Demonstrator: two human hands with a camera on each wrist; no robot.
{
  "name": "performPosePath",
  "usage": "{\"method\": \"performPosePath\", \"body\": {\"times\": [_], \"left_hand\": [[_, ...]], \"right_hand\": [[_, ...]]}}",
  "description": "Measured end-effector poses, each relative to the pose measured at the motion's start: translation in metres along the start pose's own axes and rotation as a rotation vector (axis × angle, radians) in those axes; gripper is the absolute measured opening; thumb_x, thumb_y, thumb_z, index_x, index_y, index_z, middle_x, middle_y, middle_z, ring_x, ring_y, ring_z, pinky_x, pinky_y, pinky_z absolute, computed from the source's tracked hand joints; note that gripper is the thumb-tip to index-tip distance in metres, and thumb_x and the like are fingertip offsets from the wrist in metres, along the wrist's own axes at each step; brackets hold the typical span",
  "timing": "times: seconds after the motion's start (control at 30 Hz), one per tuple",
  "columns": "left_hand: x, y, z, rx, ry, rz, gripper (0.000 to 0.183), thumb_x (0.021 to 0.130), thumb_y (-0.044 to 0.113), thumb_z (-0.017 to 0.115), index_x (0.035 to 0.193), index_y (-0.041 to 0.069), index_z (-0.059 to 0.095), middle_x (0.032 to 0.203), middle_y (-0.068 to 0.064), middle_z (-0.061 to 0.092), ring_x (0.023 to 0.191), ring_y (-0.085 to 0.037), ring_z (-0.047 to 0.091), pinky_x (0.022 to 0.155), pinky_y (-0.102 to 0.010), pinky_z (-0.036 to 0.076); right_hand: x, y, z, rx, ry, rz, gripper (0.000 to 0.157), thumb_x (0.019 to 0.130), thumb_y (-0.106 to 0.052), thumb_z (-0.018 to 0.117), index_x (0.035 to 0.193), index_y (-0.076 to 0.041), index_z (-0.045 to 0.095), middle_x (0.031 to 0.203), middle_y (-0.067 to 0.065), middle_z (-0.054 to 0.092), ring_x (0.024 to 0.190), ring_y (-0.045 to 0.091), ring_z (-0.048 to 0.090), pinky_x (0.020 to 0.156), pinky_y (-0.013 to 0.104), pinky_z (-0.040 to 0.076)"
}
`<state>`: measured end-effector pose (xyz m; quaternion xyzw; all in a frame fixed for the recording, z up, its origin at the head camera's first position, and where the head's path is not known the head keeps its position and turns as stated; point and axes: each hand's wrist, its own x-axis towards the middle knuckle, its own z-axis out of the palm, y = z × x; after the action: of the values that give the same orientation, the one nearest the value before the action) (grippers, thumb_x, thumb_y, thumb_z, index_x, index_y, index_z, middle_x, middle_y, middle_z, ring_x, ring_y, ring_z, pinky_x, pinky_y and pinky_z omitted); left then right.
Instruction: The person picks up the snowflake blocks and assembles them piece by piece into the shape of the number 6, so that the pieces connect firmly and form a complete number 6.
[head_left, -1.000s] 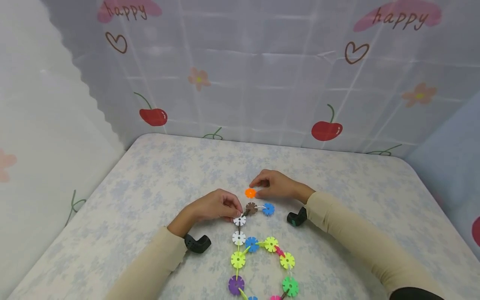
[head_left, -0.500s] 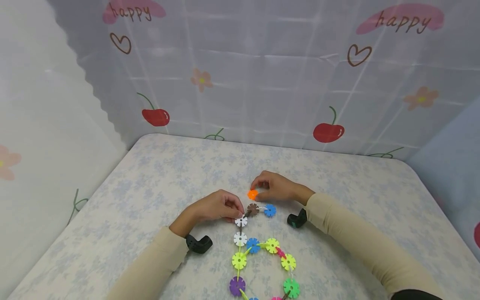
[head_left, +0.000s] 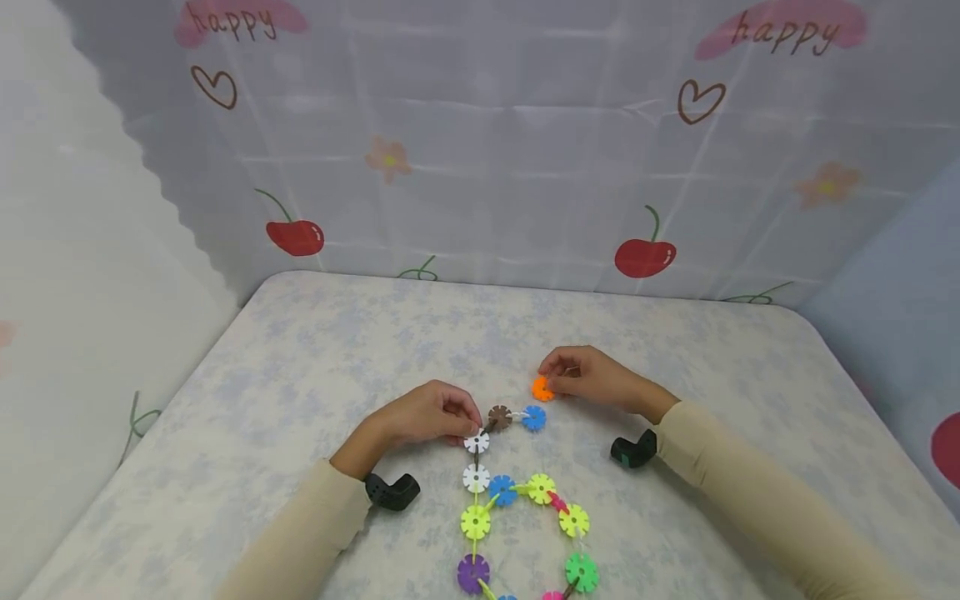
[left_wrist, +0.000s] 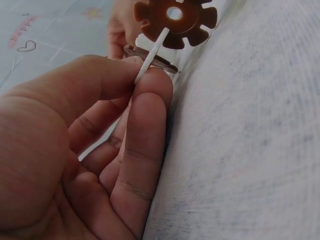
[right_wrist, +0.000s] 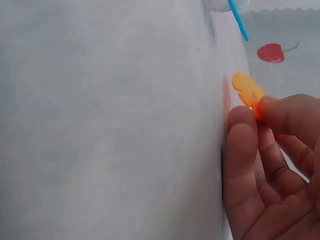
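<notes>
My left hand (head_left: 433,412) pinches a white notched disc (head_left: 477,442) at the top of a linked chain of snowflake discs. In the left wrist view the white disc (left_wrist: 150,59) shows edge-on between thumb and fingers, with a brown disc (left_wrist: 190,31) just beyond. From there the chain runs through the brown disc (head_left: 499,417) to a blue disc (head_left: 534,417). My right hand (head_left: 596,379) pinches an orange disc (head_left: 542,389), held slightly behind and right of that blue disc. Thumb and fingertips cover one edge of the orange disc (right_wrist: 245,87).
Below the left hand, the chain joins a ring of coloured discs, including a yellow one (head_left: 476,522), a purple one (head_left: 473,574) and a green one (head_left: 581,572), cut off at the frame's bottom. A patterned cloth covers the table (head_left: 345,333); a printed curtain (head_left: 480,167) hangs behind.
My right hand has closed its fingertips on the orange disc and carried it rightward, from behind the brown disc to behind the blue one. The left hand stays on the white disc.
</notes>
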<state>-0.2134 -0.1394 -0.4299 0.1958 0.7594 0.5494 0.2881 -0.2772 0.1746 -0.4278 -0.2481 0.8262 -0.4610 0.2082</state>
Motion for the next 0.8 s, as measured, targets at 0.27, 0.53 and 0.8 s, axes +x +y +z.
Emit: {"method": "performPosePath", "body": {"times": [0.27, 0.53, 0.8], "left_hand": [[-0.004, 0.004, -0.004, 0.015, 0.014, 0.008, 0.007, 0.096, 0.007, 0.069, 0.097, 0.002, 0.074, 0.088, -0.008, 0.071, 0.073, -0.020, 0.066, 0.070, -0.033, 0.056], [-0.002, 0.002, -0.001, 0.020, 0.018, 0.020, 0.007, 0.096, 0.006, 0.068, 0.098, 0.003, 0.074, 0.088, -0.007, 0.071, 0.074, -0.020, 0.066, 0.070, -0.033, 0.056], [0.000, -0.001, 0.003, 0.013, 0.024, 0.015, 0.007, 0.096, 0.008, 0.069, 0.099, 0.004, 0.074, 0.089, -0.007, 0.071, 0.076, -0.020, 0.067, 0.070, -0.034, 0.057]], "right_hand": [[-0.040, 0.003, 0.004, -0.026, 0.064, -0.042, 0.009, 0.094, -0.004, 0.071, 0.097, -0.008, 0.064, 0.094, 0.007, 0.065, 0.079, 0.024, 0.063, 0.072, 0.031, 0.054], [-0.055, 0.005, 0.020, -0.097, 0.147, -0.167, 0.014, 0.093, 0.000, 0.073, 0.093, -0.010, 0.063, 0.091, 0.002, 0.065, 0.080, 0.019, 0.063, 0.075, 0.027, 0.055], [-0.056, 0.005, 0.027, -0.094, 0.159, -0.186, 0.018, 0.092, 0.002, 0.072, 0.092, -0.013, 0.062, 0.090, 0.000, 0.066, 0.078, 0.018, 0.063, 0.073, 0.028, 0.055]]}}
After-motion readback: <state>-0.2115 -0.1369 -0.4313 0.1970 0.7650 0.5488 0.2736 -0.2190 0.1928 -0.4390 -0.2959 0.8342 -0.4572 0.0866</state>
